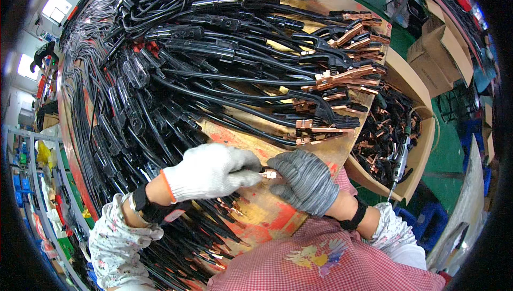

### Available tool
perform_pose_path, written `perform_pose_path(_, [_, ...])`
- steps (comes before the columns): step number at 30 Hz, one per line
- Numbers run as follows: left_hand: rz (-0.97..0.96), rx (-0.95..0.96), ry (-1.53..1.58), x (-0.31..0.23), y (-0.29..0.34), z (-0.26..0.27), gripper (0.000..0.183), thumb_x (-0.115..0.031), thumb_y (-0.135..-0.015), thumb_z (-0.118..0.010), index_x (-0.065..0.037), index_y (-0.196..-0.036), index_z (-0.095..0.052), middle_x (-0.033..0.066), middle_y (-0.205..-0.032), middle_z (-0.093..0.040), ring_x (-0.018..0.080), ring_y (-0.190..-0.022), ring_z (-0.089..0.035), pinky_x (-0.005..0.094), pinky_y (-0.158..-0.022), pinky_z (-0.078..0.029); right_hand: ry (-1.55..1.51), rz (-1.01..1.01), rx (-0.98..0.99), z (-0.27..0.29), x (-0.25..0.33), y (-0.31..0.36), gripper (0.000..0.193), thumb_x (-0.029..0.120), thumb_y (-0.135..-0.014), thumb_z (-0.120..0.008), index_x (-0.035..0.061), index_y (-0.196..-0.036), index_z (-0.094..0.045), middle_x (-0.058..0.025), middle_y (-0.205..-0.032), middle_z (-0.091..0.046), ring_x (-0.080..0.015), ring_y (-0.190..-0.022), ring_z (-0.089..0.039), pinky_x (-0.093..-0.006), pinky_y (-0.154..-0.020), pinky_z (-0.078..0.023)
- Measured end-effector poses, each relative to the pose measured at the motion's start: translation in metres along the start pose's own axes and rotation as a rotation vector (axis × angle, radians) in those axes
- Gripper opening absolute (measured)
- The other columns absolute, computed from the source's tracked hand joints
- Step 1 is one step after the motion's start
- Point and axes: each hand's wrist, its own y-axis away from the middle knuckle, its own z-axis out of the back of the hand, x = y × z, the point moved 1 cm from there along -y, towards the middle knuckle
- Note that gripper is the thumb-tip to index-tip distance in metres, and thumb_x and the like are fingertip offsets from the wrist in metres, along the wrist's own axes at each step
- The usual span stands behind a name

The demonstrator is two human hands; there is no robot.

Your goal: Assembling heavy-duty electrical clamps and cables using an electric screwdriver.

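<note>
My left hand (214, 171), in a white knitted glove, is closed with thumb and fingers pinching a small copper-coloured metal piece (270, 174). Facing it across a small gap, my right hand (305, 182), in a grey glove, has its fingers curled at the other side of that piece. What the right fingers enclose is mostly hidden. Both hands are over the paint-stained wooden table (270, 211) at its near edge. Beneath my left hand lie black cables with bare copper ends (230, 206). Beyond the hands, black-handled clamps with copper jaws (350, 77) are heaped together.
Black cables with moulded black parts (139, 72) cover the left and far table. To the right stands a cardboard box (425, 147) of copper and black clamp parts, a silver power screwdriver (399, 163) over it. Another open carton (438, 56) stands on the green floor.
</note>
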Motion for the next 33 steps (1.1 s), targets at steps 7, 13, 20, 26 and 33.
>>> perform_pose_path(7, [-0.184, -0.23, -0.247, 0.011, 0.007, -0.026, 0.017, -0.025, -0.079, -0.061, -0.011, -0.088, -0.064, 0.0088, -0.073, -0.062, 0.0298, -0.068, -0.06, 0.039, -0.059, -0.046, 0.021, 0.102, 0.054, -0.008, -0.001, -0.011, 0.026, 0.022, -0.081, -0.056, 0.0032, -0.099, -0.059, -0.0117, -0.093, -0.06, -0.0279, -0.08, -0.057, -0.0397, -0.07, -0.047])
perform_pose_path(13, [-0.1, -0.178, -0.254, 0.004, 0.004, -0.025, 0.014, -0.025, -0.078, -0.061, -0.01, -0.077, -0.063, 0.0085, -0.068, -0.061, 0.0304, -0.065, -0.06, 0.0405, -0.056, -0.046, -0.009, 0.166, 0.043, -0.011, 0.001, -0.016, 0.019, 0.019, -0.084, -0.052, 0.0044, -0.094, -0.058, -0.01, -0.089, -0.059, -0.0266, -0.078, -0.057, -0.0381, -0.066, -0.047])
perform_pose_path(20, [-0.136, -0.251, -0.199, 0.017, 0.005, -0.03, 0.031, -0.039, -0.075, -0.065, -0.013, -0.092, -0.065, 0.0104, -0.07, -0.062, 0.032, -0.065, -0.061, 0.0404, -0.058, -0.047, 0.213, 0.052, 0.018, 0.033, 0.019, -0.005, 0.029, 0.02, -0.084, -0.056, 0.0045, -0.108, -0.057, -0.0129, -0.101, -0.06, -0.0274, -0.093, -0.058, -0.0339, -0.076, -0.048])
perform_pose_path(26, [-0.112, -0.292, -0.225, -0.004, 0.0, -0.029, 0.041, -0.05, -0.072, -0.066, -0.023, -0.103, -0.064, 0.0084, -0.069, -0.063, 0.029, -0.061, -0.062, 0.0386, -0.052, -0.047, 0.887, -0.664, -0.502, 0.094, -0.144, 0.151, 0.053, 0.012, -0.078, -0.063, 0.0066, -0.128, -0.044, -0.0173, -0.109, -0.055, -0.0344, -0.092, -0.057, -0.0425, -0.081, -0.047])
perform_pose_path(33, [-0.096, -0.451, -0.273, -0.002, -0.005, -0.038, 0.033, -0.041, -0.075, -0.066, -0.019, -0.099, -0.066, 0.0056, -0.066, -0.063, 0.0253, -0.056, -0.061, 0.0358, -0.048, -0.046, 0.303, -1.189, -0.551, 0.09, -0.236, 0.23, 0.078, 0.013, -0.071, -0.067, 0.0072, -0.139, -0.029, -0.0208, -0.114, -0.052, -0.0363, -0.099, -0.055, -0.0414, -0.087, -0.044])
